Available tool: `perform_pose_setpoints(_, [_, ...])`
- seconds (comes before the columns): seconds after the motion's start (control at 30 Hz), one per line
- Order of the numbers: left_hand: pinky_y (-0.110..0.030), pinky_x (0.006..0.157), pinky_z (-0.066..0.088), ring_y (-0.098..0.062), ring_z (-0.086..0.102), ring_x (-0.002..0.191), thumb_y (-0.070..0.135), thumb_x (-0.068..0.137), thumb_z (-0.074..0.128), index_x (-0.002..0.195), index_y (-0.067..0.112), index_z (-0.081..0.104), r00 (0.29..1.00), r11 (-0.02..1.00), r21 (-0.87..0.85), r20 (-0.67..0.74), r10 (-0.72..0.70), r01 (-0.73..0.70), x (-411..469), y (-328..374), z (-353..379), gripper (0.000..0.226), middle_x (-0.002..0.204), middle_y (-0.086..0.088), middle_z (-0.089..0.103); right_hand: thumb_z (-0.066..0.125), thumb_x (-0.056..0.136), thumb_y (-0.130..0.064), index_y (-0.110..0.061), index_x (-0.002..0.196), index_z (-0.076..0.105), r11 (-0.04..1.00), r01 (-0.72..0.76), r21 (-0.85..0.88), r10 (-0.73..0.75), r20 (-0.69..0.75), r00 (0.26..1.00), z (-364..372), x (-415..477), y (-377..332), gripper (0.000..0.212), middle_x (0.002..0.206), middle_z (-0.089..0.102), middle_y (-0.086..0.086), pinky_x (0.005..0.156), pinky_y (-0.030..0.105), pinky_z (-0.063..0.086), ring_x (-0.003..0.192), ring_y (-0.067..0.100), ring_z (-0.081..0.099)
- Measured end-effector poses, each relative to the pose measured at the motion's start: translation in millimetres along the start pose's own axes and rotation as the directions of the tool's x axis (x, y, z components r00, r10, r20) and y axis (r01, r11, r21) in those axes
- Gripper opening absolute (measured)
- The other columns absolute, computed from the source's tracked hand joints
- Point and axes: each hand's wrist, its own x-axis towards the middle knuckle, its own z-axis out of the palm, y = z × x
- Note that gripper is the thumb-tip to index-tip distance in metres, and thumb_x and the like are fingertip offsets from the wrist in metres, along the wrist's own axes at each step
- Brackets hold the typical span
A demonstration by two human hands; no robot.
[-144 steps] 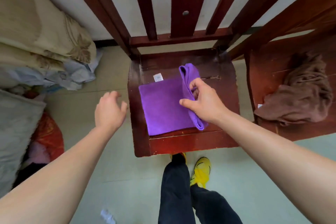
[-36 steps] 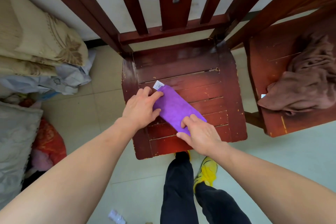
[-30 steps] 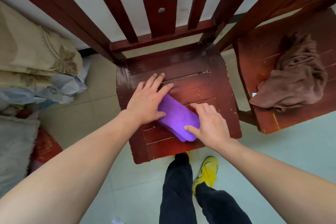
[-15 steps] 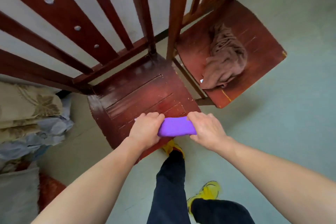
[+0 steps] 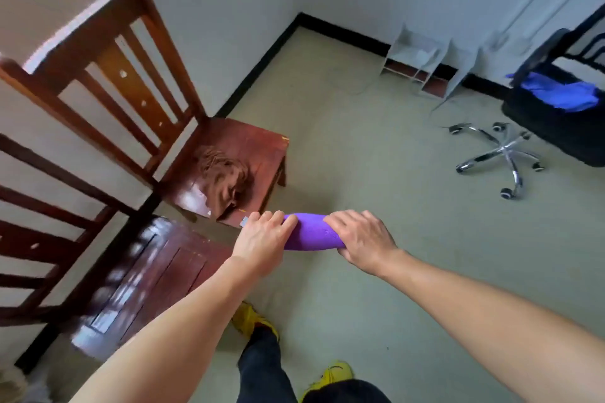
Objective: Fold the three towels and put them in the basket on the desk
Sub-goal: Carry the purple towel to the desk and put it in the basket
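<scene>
Left hand (image 5: 262, 239) is wrapping over the left end of the folded purple towel (image 5: 309, 232), fingers curled down on top; right hand (image 5: 361, 240) is clamping the right end, thumb tucked under. Both are closed on the bundle, carrying it in the air at frame center, above the floor (image 5: 376, 173), touching nothing else. A small white tag is poking out at the left hand's upper edge.

Step looks like carrying this towel to the basket. To do it well: keeping both ends pinched so the layers are not sliding open, holding the roll level, lowering it flat, not dropping it. Basket and desk are not showing in this frame, so the way there cannot be told.

Brown towel (image 5: 224, 178) is lying crumpled on the seat of the far wooden chair (image 5: 235, 147), up-left of the left hand, near but apart — not yet folded. Near wooden chair (image 5: 157, 271) at lower left has a bare seat. Office chair (image 5: 553, 118) at upper right is holding something blue (image 5: 556, 93); whether that is the third towel, cannot tell.
</scene>
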Motion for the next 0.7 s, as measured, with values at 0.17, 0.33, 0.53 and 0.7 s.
perform_pose_setpoints(0.17, [-0.03, 0.05, 0.04, -0.027, 0.058, 0.054, 0.012, 0.038, 0.08, 0.099, 0.016, 0.056, 0.975, 0.976, 0.098, -0.092, 0.205, -0.196, 79, 92, -76, 0.065, 0.068, -0.001, 0.058, 0.084, 0.05, -0.024, -0.021, 0.101, 0.064, 0.977, -0.206, -0.061, 0.197, -0.131, 0.972, -62, -81, 91, 0.054, 0.081, 0.066, -0.004, 0.057, 0.031, 0.045, 0.071, 0.021, 0.065])
perform_pose_setpoints(0.33, [-0.032, 0.05, 0.043, -0.026, 0.059, 0.059, 0.014, 0.042, 0.079, 0.104, 0.015, 0.054, 0.914, 0.913, 0.176, -0.115, 0.39, -0.367, 159, 167, -130, 0.066, 0.072, -0.001, 0.06, 0.083, 0.053, -0.024, -0.021, 0.105, 0.062, 0.917, -0.391, -0.076, 0.369, -0.202, 0.907, -99, -141, 173, 0.056, 0.086, 0.065, -0.005, 0.058, 0.032, 0.046, 0.074, 0.022, 0.064])
perform_pose_setpoints(0.53, [-0.032, 0.052, 0.047, -0.027, 0.06, 0.062, 0.012, 0.046, 0.076, 0.107, 0.014, 0.05, 0.777, 0.783, 0.239, -0.143, 0.613, -0.574, 292, 279, -165, 0.066, 0.078, -0.003, 0.062, 0.086, 0.052, -0.028, -0.021, 0.116, 0.059, 0.789, -0.607, -0.093, 0.571, -0.252, 0.781, -123, -210, 299, 0.07, 0.096, 0.066, -0.004, 0.063, 0.035, 0.049, 0.081, 0.022, 0.065])
perform_pose_setpoints(0.7, [-0.032, 0.054, 0.048, -0.026, 0.061, 0.062, 0.014, 0.049, 0.077, 0.107, 0.014, 0.056, 0.635, 0.653, 0.255, -0.161, 0.755, -0.713, 383, 376, -190, 0.062, 0.079, -0.004, 0.063, 0.083, 0.055, -0.024, -0.023, 0.116, 0.058, 0.624, -0.778, -0.072, 0.742, -0.26, 0.618, -140, -263, 380, 0.066, 0.097, 0.066, -0.004, 0.066, 0.035, 0.048, 0.084, 0.023, 0.065])
